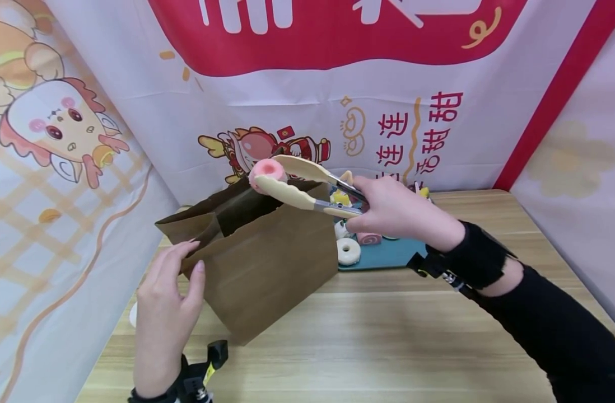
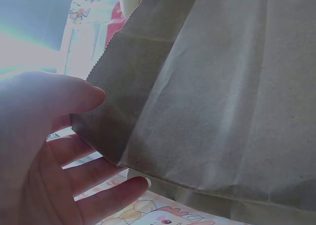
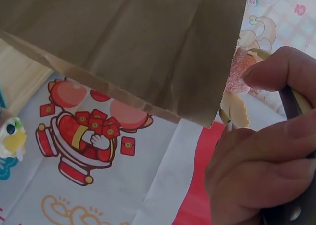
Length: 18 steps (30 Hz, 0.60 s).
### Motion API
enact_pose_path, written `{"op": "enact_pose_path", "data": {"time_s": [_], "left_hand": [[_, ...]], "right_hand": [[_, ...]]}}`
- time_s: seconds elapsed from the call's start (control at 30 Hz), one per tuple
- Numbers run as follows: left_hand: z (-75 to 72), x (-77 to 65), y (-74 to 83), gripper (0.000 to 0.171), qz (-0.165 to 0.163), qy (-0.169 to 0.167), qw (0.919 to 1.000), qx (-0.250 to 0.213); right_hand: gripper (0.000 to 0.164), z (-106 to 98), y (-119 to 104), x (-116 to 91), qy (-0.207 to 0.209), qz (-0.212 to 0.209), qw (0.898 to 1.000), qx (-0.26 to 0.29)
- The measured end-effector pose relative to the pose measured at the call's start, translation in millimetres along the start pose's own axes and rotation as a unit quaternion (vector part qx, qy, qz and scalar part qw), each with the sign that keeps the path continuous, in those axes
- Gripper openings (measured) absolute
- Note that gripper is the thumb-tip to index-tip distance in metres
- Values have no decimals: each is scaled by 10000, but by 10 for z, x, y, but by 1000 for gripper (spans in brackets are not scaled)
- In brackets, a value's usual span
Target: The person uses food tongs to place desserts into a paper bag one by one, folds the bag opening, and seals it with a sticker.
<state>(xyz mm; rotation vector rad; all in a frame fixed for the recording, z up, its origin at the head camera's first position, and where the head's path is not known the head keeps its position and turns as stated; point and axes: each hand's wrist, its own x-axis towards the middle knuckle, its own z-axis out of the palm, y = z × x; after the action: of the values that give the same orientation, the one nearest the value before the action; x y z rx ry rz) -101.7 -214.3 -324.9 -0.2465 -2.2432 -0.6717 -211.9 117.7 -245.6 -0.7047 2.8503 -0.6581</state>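
Note:
A brown paper bag point(image 1: 267, 257) stands tilted on the table, its mouth spread at the top. My left hand point(image 1: 168, 305) holds the bag's left edge, thumb on the outside and fingers over the rim; in the left wrist view the thumb overlaps the zigzag-cut edge point(image 2: 106, 52). With my right hand point(image 1: 393, 207) I grip a pair of tongs point(image 1: 332, 210) with cream tips and metal arms. Between those tips, over the bag's mouth, is a pink cake-like piece with a round hollow point(image 1: 268, 174). The right wrist view shows its grainy side point(image 3: 241, 71) past the bag's edge.
Behind the bag on the right lies a blue tray point(image 1: 383, 257) with a white ring doughnut point(image 1: 348, 252), a pink swirl roll point(image 1: 369, 239) and several other small sweets. Printed cloth point(image 1: 297, 89) hangs behind and at both sides of the wooden table point(image 1: 378, 324).

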Motion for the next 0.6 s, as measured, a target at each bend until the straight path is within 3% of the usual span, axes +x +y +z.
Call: {"op": "enact_pose_path", "data": {"time_s": [0.4, 0.6], "left_hand": [[50, -19, -50, 34, 44, 166, 9998, -39], [45, -13, -45, 34, 57, 165, 9998, -86]], "right_hand": [[43, 61, -125, 78, -488, 320, 9976, 360], [36, 63, -88, 59, -291, 317, 9990, 136]]}}
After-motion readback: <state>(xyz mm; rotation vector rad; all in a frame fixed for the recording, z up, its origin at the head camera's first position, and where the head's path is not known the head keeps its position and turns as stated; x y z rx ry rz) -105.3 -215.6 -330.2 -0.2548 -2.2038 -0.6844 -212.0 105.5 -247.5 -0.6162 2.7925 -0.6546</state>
